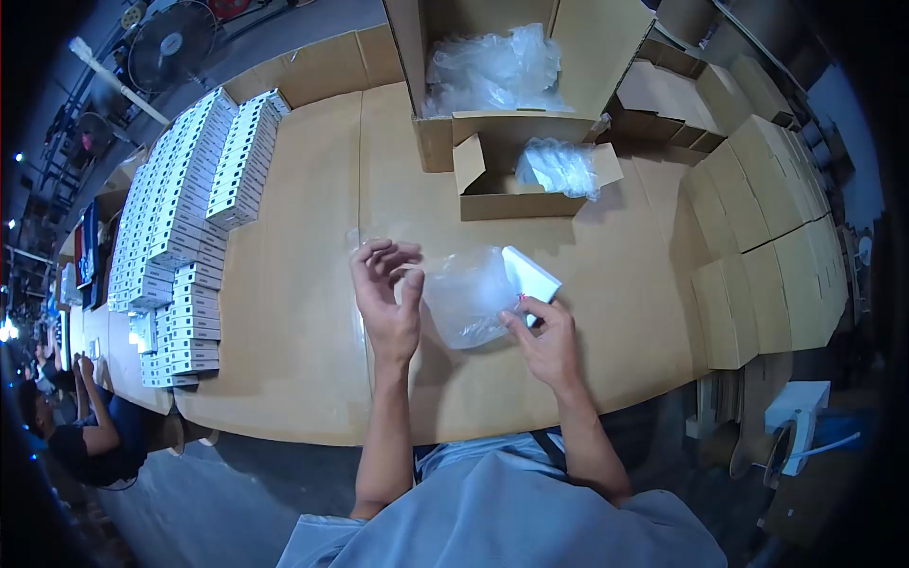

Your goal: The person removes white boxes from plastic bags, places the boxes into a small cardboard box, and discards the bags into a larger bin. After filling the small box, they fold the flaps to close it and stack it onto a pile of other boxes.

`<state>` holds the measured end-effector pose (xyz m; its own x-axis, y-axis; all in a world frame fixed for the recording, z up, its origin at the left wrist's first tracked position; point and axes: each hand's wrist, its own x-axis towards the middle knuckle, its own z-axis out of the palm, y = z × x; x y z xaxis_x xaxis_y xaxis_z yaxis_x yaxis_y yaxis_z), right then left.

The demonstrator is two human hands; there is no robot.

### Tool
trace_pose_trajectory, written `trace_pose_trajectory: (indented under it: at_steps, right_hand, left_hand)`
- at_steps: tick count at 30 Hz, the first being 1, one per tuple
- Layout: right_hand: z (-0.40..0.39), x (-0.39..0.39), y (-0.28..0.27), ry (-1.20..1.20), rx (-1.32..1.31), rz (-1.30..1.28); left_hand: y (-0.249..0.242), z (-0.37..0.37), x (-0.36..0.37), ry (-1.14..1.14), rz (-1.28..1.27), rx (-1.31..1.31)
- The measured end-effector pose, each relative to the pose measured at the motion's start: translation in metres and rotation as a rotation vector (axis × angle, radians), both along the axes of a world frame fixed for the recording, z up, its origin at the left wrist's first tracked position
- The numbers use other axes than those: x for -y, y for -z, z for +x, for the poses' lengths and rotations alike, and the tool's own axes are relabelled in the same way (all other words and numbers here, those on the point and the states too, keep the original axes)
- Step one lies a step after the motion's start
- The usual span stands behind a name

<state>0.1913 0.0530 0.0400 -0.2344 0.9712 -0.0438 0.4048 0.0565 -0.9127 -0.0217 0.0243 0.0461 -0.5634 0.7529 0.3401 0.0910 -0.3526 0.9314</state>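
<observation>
A clear plastic bag [466,301], possibly bubble wrap, is spread over the cardboard-covered table in front of me. At its right end is a small white box [532,275], overlapping the bag in this view. The thumb and index finger of my right hand [547,343] pinch together at the bag's right edge, against the near side of the box. To the left of the bag, my left hand [386,295] is raised with curled fingers and its thumb apart, holding nothing visible. Its fingertips are slightly blurred.
Stacked white boxes [189,199] line the left side. Ahead is an open carton [511,194] containing bubble wrap [557,168], before a taller box of clear bags [497,68]. Brown cartons [772,246] are piled at right. Another person [90,426] sits at far left.
</observation>
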Motion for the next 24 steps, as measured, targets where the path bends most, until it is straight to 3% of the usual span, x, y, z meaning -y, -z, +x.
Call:
trace_pose_trajectory:
  at_steps: [2, 3, 6, 10, 11, 13, 15, 18, 24]
  right_hand:
    - [-0.001, 0.000, 0.005, 0.026, -0.046, 0.073]
    - [-0.003, -0.001, 0.012, 0.043, -0.103, 0.075]
    - [-0.008, 0.001, 0.025, 0.000, -0.156, 0.094]
    - [-0.003, -0.005, 0.003, -0.131, -0.170, 0.351]
    - [0.009, -0.017, 0.002, -0.195, -0.242, 0.231]
    - [0.021, -0.030, -0.016, -0.086, -0.341, 0.116]
    - [0.023, -0.048, -0.035, -0.126, -0.388, 0.400]
    - [0.012, -0.047, -0.066, -0.202, -0.659, 0.258]
    - [-0.026, -0.046, -0.072, -0.263, -0.628, 0.313]
  left_hand:
    - [0.002, 0.016, 0.012, 0.000, -0.024, 0.162]
    - [0.000, 0.021, 0.021, 0.111, -0.133, 0.329]
    - [0.010, 0.034, 0.029, 0.296, -0.361, 0.220]
    - [0.033, 0.030, 0.032, 0.319, -0.341, 0.188]
    - [0.033, 0.024, 0.034, 0.332, -0.342, 0.102]
    - [0.031, 0.018, 0.036, 0.337, -0.349, -0.014]
    - [0.026, 0.017, 0.035, 0.326, -0.353, -0.075]
    - [0.020, 0.020, 0.034, 0.353, -0.386, -0.168]
    - [0.026, 0.029, 0.033, 0.403, -0.443, -0.111]
